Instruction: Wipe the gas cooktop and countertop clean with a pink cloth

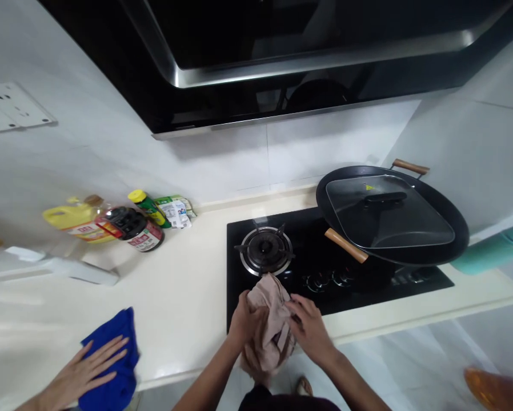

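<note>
A crumpled pinkish-beige cloth (270, 308) hangs bunched in front of the black gas stove (299, 297), its top near the left burner (265, 250). My left hand (244, 321) grips its left side with the fingers wrapped in. On the other side, my right hand (308, 324) pinches the cloth's edge with bent fingers. Folds hide some fingertips of both hands.
Another person's hand (87, 368) lies spread on a blue cloth (125, 337) at the counter's left. A large lidded wok (449, 228) covers the right burner, its wooden handle (346, 245) pointing forward. Bottles (147, 237) stand at the back left. Overhead hangs a range hood (308, 108).
</note>
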Motion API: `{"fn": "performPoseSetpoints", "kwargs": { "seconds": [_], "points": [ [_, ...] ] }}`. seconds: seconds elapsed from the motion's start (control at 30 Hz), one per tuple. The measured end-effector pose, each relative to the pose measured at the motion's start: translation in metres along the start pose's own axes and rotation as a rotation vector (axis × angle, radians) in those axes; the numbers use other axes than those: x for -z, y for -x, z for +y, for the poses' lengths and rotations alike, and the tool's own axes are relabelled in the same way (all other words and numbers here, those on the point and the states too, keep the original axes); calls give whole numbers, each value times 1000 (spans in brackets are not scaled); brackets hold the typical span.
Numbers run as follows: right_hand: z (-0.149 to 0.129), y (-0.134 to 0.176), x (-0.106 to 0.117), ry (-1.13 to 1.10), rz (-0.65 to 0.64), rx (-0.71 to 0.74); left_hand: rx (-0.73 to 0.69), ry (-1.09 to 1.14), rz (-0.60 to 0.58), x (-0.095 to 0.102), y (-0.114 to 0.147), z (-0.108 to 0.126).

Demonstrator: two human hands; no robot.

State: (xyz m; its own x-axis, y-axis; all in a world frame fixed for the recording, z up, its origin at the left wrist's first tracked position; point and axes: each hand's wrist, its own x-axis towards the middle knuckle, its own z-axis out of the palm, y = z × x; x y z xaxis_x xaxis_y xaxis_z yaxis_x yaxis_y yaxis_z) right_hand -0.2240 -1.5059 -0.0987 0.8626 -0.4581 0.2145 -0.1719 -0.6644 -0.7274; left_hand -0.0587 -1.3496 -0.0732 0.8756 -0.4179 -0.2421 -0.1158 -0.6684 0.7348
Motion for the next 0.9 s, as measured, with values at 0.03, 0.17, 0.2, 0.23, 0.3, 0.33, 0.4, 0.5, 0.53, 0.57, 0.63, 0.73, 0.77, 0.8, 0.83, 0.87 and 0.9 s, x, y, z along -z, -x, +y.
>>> {"fn": "performPoseSetpoints", "kwargs": {
  "seconds": [0.03,0.17,0.2,0.23,0.3,0.33,0.4,0.5,0.53,0.57,0.63,0.73,0.77,0.8,0.83,0.87,0.9],
  "points": [
    [-6,-3,-4,72,-72,29,6,-77,-39,-5,3,4],
    [-22,0,-11,223,-267,41,-21,-309,-121,-15,26,14],
    [-23,3,-11,208,-295,46,-30,-343,-136,-13,33,13],
    [-22,7,-11,173,-324,60,-33,-369,-152,-9,39,10],
    [-19,17,-11,55,-389,109,-15,-396,-179,7,50,0],
    [-15,22,-12,-20,-413,129,4,-403,-186,19,55,-7],
    [-7,32,-13,-180,-420,131,40,-402,-183,48,63,-20],
    [8,42,-11,-356,-341,-2,120,-147,-149,96,73,-22],
    [13,44,-7,-386,-301,-67,153,2,-123,111,77,-17],
    [18,45,-3,-404,-261,-129,182,150,-80,125,79,-10],
    [26,44,7,-418,-185,-219,209,344,41,148,81,10],
    [31,41,18,-409,-114,-239,161,352,235,163,68,33],
    [31,40,20,-402,-99,-225,135,314,285,161,60,36],
    [30,40,20,-393,-90,-209,109,271,318,156,50,38],
    [30,39,20,-381,-84,-190,85,234,333,147,39,37],
    [29,40,20,-365,-86,-166,68,209,330,136,28,36],
    [29,41,19,-340,-88,-138,59,189,312,124,17,33]
  ]
}}
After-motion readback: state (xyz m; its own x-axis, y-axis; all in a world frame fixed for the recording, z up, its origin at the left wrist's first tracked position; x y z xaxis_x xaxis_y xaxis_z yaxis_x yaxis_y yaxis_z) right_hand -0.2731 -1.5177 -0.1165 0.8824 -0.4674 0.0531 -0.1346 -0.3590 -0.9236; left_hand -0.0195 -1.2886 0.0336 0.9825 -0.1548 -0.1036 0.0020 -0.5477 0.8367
